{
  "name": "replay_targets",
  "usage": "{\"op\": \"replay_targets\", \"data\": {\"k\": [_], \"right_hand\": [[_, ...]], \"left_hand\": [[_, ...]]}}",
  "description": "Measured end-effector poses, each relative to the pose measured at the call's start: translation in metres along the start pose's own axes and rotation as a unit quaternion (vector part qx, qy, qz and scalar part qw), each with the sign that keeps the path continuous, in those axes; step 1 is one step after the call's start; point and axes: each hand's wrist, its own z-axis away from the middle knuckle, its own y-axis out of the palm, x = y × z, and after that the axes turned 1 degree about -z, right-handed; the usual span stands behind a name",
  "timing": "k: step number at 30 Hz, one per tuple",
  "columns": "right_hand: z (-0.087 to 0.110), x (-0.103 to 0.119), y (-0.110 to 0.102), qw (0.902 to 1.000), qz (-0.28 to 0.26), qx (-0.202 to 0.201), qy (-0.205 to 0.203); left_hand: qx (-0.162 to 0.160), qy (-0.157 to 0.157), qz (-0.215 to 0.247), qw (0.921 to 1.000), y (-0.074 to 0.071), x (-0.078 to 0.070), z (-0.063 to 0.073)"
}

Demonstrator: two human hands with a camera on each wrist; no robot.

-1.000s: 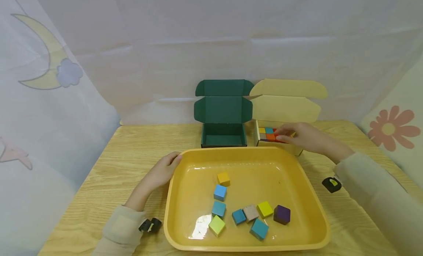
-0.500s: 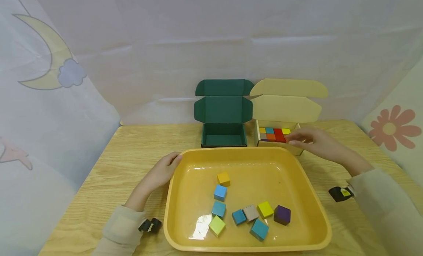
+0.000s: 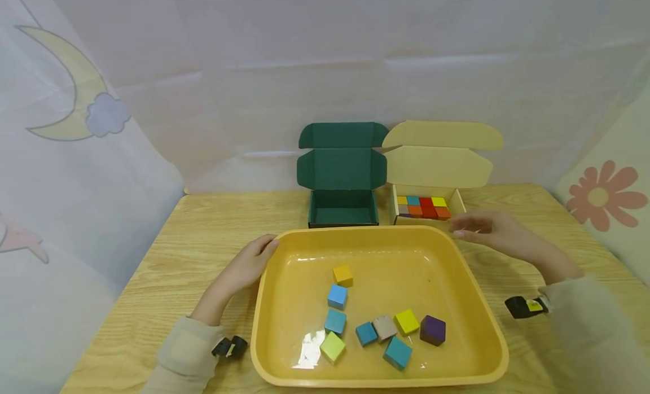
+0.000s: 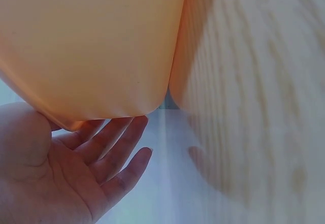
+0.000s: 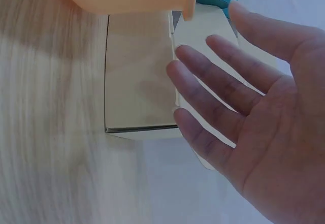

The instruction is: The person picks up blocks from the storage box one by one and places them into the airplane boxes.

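Note:
My left hand (image 3: 249, 264) grips the far left corner of a yellow plastic tray (image 3: 442, 377), with the thumb at the rim and the fingers against its outer wall in the left wrist view. Several coloured wooden cubes lie loose in the tray, among them a purple cube (image 3: 433, 330) and a light blue cube (image 3: 337, 296). My right hand (image 3: 497, 236) hovers beside the cream cardboard box (image 3: 459, 201), fingers spread and holding nothing. Inside that box sit packed cubes: red, orange, yellow, blue and others, such as a red cube (image 3: 427, 208).
A dark green cardboard box (image 3: 342, 213) with its lid raised stands left of the cream box, behind the tray. Its visible inside holds no cubes. Under everything is a wooden table (image 3: 203, 224), with a printed cloth backdrop (image 3: 244, 100) at the back and sides.
My right hand has drawn back from the cream box to the right and toward me, uncovering the cubes in it, including an orange one at the right front. The left hand keeps its place.

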Motion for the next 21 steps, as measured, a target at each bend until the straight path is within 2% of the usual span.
{"op": "replay_targets", "data": {"k": [9, 14, 18, 21], "right_hand": [[0.0, -0.002, 0.013, 0.9975, -0.048, 0.051, -0.009], [0.002, 0.002, 0.015, 0.9967, -0.053, 0.057, -0.024], [0.003, 0.004, 0.015, 0.9965, -0.054, 0.062, -0.018], [0.003, 0.004, 0.015, 0.9962, -0.057, 0.066, -0.006]], "left_hand": [[0.0, -0.001, 0.008, 1.0, 0.001, 0.001, 0.001], [-0.007, -0.001, -0.006, 1.0, -0.001, 0.001, 0.0], [-0.024, 0.001, -0.017, 0.9996, -0.004, 0.001, 0.0], [-0.046, 0.018, -0.019, 0.9986, -0.008, 0.0, 0.001]]}}
